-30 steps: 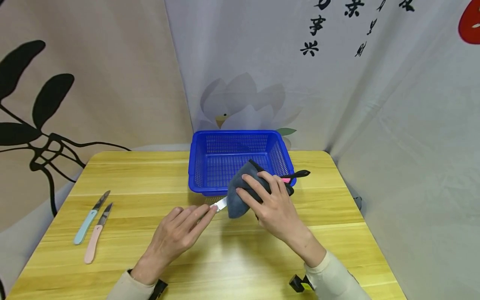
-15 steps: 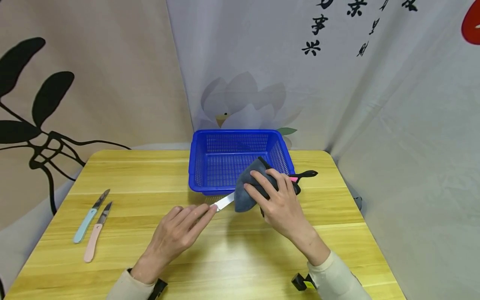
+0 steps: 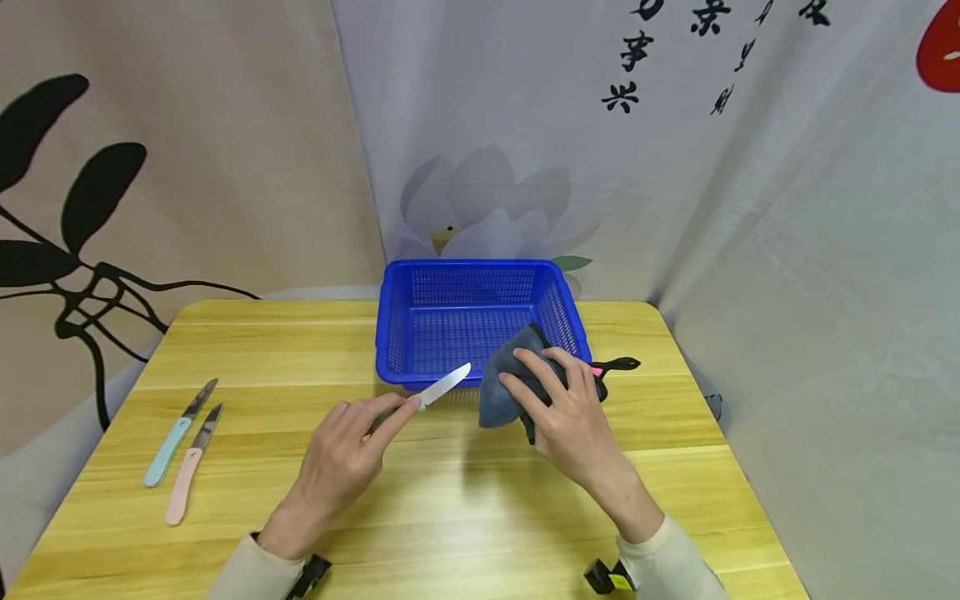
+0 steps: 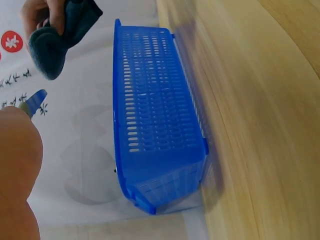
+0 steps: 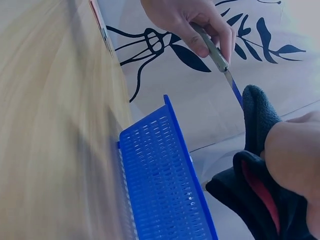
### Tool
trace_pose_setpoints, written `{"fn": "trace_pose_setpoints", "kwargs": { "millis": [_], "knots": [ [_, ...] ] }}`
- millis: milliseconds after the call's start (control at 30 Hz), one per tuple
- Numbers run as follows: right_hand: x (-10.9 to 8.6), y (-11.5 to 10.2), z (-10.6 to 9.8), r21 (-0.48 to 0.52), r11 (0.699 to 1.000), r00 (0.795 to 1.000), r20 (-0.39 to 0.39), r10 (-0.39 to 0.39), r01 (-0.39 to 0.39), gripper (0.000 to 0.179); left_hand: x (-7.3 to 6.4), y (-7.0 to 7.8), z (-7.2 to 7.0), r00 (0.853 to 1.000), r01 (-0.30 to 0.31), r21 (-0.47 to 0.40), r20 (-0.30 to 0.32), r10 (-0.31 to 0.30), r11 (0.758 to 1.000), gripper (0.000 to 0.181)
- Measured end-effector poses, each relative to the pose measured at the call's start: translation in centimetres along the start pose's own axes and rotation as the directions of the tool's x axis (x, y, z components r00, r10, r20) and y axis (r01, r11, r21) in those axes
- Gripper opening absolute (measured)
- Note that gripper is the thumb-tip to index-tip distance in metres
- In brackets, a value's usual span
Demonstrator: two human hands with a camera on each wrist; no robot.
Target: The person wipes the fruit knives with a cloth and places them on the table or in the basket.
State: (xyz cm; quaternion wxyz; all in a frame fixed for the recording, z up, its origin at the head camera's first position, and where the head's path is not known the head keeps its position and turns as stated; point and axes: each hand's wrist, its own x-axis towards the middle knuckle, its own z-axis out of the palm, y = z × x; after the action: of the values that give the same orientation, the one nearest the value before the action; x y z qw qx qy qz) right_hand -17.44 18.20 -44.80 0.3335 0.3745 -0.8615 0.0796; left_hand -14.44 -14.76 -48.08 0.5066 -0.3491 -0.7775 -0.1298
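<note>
In the head view my left hand (image 3: 343,450) grips a small knife, its bare blade (image 3: 447,385) pointing up and right in front of the basket. Its pale green handle (image 5: 212,50) shows between thumb and fingers in the right wrist view. My right hand (image 3: 573,425) holds a folded grey-blue cloth (image 3: 501,392) with dark edging, just right of the blade tip. A black loop (image 3: 621,364) and a bit of pink stick out behind that hand. Blade and cloth are apart in the head view. On the table's left lie a light blue knife (image 3: 169,450) and a pink knife (image 3: 184,483), side by side.
A blue plastic basket (image 3: 480,265) with slotted walls stands at the back middle of the wooden table (image 3: 465,533), close behind both hands. Printed curtains (image 3: 525,100) hang behind the table and along its right side.
The blade, earlier partly covered by the cloth, now shows out to its tip. The cloth and right hand have shifted right; the left hand has drawn slightly left.
</note>
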Motion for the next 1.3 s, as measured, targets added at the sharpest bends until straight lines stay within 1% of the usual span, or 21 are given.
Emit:
{"fn": "trace_pose_setpoints", "kwargs": {
  "millis": [167,300,467,567,800,900,967,1067,1167,1300],
  "knots": [
    [-0.8,-0.1,0.3,0.036,0.999,1.0,-0.022,0.013,-0.012,0.056,-0.4,-0.1,0.4,0.998,0.052,-0.046,0.028,-0.051,0.998,0.034],
    [-1.5,-0.3,0.5,0.063,0.998,0.999,-0.033,0.029,-0.027,0.05,-0.4,-0.2,0.8,0.995,0.087,-0.075,0.052,-0.083,0.993,0.035],
    [-2.1,-0.4,0.7,0.087,0.995,0.998,-0.033,0.046,-0.043,0.044,0.0,-0.5,1.2,0.985,0.14,-0.099,0.113,-0.129,0.985,0.038],
    [-2.3,-0.5,0.7,0.095,0.994,0.998,-0.036,0.048,-0.044,0.043,0.4,-0.7,1.6,0.979,0.167,-0.113,0.138,-0.151,0.98,0.039],
    [-2.6,-0.6,0.8,0.128,0.991,0.996,-0.071,0.055,-0.045,0.039,1.4,-1.1,2.8,0.978,0.182,-0.141,0.133,-0.163,0.973,0.037],
    [-2.7,-0.5,0.8,0.147,0.988,0.993,-0.099,0.057,-0.042,0.039,1.7,-1.3,3.3,0.977,0.192,-0.151,0.123,-0.174,0.97,0.036],
    [-2.8,-0.5,0.8,0.163,0.986,0.991,-0.12,0.058,-0.038,0.039,2.0,-1.4,3.5,0.974,0.205,-0.161,0.129,-0.186,0.965,0.036],
    [-3.0,-0.5,0.8,0.19,0.981,0.988,-0.142,0.065,-0.037,0.04,2.3,-1.8,3.9,0.965,0.239,-0.187,0.157,-0.211,0.953,0.034],
    [-3.2,-0.5,0.7,0.219,0.975,0.986,-0.148,0.078,-0.045,0.042,2.5,-2.2,4.3,0.949,0.286,-0.223,0.2,-0.243,0.932,0.028],
    [-3.4,-0.6,0.6,0.248,0.966,0.985,-0.141,0.103,-0.065,0.046,2.8,-3.0,4.8,0.926,0.355,-0.269,0.233,-0.298,0.895,0.036]
  ]
}}
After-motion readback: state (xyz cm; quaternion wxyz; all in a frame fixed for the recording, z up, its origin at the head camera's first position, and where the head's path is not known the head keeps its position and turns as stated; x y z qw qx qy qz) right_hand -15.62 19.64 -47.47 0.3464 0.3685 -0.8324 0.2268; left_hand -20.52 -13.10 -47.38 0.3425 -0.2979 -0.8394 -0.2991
